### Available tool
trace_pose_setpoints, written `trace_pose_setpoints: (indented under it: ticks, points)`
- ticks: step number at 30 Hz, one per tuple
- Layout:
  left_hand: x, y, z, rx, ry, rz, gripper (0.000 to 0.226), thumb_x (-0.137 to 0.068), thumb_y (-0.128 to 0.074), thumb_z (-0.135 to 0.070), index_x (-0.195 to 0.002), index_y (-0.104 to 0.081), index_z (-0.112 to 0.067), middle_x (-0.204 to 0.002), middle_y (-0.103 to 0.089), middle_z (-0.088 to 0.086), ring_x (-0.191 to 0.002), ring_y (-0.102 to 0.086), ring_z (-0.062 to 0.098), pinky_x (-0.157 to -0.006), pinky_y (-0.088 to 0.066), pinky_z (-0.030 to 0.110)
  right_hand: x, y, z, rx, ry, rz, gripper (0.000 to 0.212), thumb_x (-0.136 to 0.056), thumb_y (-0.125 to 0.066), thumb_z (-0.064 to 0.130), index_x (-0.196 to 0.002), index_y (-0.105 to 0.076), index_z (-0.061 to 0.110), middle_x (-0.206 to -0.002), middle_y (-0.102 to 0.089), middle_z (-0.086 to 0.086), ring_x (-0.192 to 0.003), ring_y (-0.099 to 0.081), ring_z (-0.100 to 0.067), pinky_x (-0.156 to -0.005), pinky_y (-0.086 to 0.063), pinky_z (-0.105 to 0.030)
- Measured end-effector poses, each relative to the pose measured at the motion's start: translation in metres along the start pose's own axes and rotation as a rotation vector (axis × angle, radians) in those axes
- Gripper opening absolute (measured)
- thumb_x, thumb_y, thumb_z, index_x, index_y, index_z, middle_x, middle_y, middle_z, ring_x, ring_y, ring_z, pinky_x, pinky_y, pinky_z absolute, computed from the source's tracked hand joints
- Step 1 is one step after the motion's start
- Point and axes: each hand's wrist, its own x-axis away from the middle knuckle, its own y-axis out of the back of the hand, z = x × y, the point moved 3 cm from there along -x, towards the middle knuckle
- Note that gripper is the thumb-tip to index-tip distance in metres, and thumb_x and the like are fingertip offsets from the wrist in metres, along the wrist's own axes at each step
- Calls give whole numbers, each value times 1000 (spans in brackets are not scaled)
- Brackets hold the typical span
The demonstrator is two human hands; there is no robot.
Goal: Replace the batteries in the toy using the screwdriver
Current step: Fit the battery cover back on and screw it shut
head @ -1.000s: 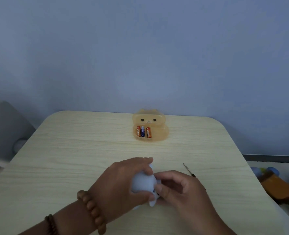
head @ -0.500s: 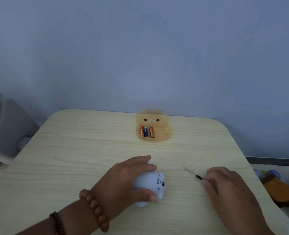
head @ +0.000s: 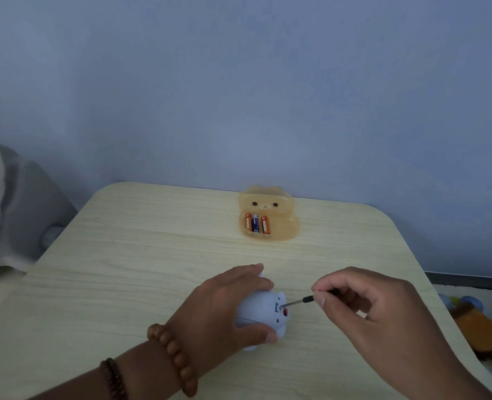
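A small pale blue toy [head: 260, 311] lies on its side on the wooden table [head: 152, 255], its underside turned to the right. My left hand [head: 224, 307] grips the toy's body from the left, thumb at the front. My right hand [head: 363, 310] pinches the black handle of a thin screwdriver [head: 299, 301]. The screwdriver's tip touches the toy's underside next to a small red switch. At the back of the table a translucent orange bear-shaped tray [head: 282, 226] holds three batteries [head: 256, 223].
Grey fabric [head: 11, 209] lies off the table's left edge. Colourful toys [head: 475, 321] sit on the floor beyond the right edge. A blue wall stands right behind the table.
My right hand left the toy, picked the screwdriver up from the table on the right and brought its tip to the toy's underside. The left hand kept holding the toy.
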Motion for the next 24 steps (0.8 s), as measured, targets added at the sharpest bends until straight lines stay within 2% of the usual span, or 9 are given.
trace_pose_setpoints:
  ticks: [8,13,15,18,22,24]
  points:
    - [1,1,1,-2,-6,-31,70,-65,-64,-72,-128,-53,-44,-143,-33,-34,-133,-26,-17,-102,-19,1,-3,-1,-3,52,24,16,23,-80,-75,12,-69,-72,32,-71,-71,11,-63,-65,-14,-56,-51,-24]
    - [0,2,0,0,-3,-33,70,-64,-65,-72,-127,-53,-44,-144,-36,-32,-131,-29,-18,-102,-21,3,2,-2,-5,113,52,71,26,-80,-77,10,-70,-71,34,-70,-68,12,-64,-64,-11,-55,-47,-15]
    - [0,2,-1,-7,-7,-25,71,-64,-62,-73,-128,-52,-44,-144,-35,-32,-131,-27,-18,-101,-19,1,3,-1,-3,152,67,97,26,-81,-77,10,-71,-71,33,-69,-66,11,-63,-63,-10,-54,-46,-15]
    - [-1,1,-1,-20,-12,-17,71,-65,-61,-72,-129,-52,-44,-145,-34,-32,-133,-26,-17,-101,-19,1,-5,0,7,206,115,127,20,-84,-73,16,-77,-69,34,-72,-64,13,-67,-63,-9,-57,-47,-19]
    - [-1,-1,-2,-43,-15,-20,71,-65,-60,-72,-129,-51,-44,-146,-32,-33,-133,-27,-16,-100,-18,0,-11,-15,17,302,182,117,15,-93,-55,24,-86,-66,30,-80,-58,14,-71,-56,-5,-63,-47,-23]
    - [-1,-2,-2,-50,-18,-21,72,-64,-58,-73,-130,-50,-45,-146,-31,-33,-132,-26,-17,-98,-17,-2,-9,-31,18,439,193,144,6,-87,-62,21,-87,-64,27,-81,-56,11,-72,-56,-8,-60,-50,-27]
